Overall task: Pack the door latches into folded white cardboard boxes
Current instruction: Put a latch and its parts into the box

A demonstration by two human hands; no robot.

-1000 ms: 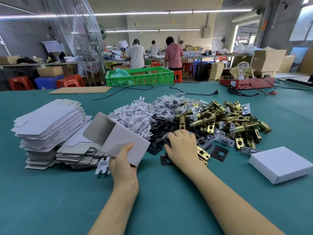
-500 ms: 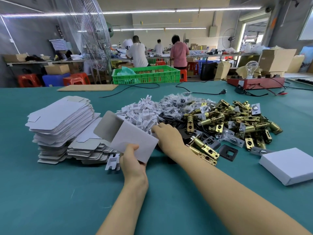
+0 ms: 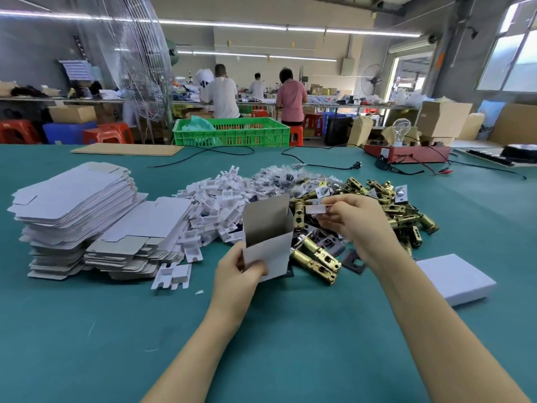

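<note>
On my left lie the flat box blanks (image 3: pixel 75 205). My left hand (image 3: pixel 238 274) grips an open white box (image 3: pixel 268 242) upright; my right hand (image 3: pixel 357 219) pinches a small packet (image 3: pixel 316 209) above the brass latches (image 3: pixel 377 205), near a closed box (image 3: pixel 456 277).

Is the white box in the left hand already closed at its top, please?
No, the white box held by the left hand stands with its top flap open.
</note>
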